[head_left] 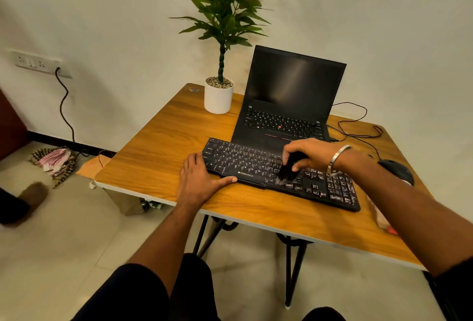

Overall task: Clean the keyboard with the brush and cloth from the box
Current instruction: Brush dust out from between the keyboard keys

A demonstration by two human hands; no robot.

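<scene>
A black keyboard (250, 164) with pale dust on its keys lies slantwise across the wooden table (158, 157). My right hand (309, 153) grips a black brush (288, 167) with its bristles down on the keys just right of the keyboard's middle. My left hand (198, 177) lies flat on the table against the keyboard's left front corner, thumb stretched along the front edge. No box or cloth shows on the table.
An open black laptop (286, 105) stands just behind the keyboard, a white potted plant (218, 98) to its left. A black mouse (396, 169) with its cable lies at right. Cloth rags (55, 162) and a paper bag (122, 200) lie on the floor left.
</scene>
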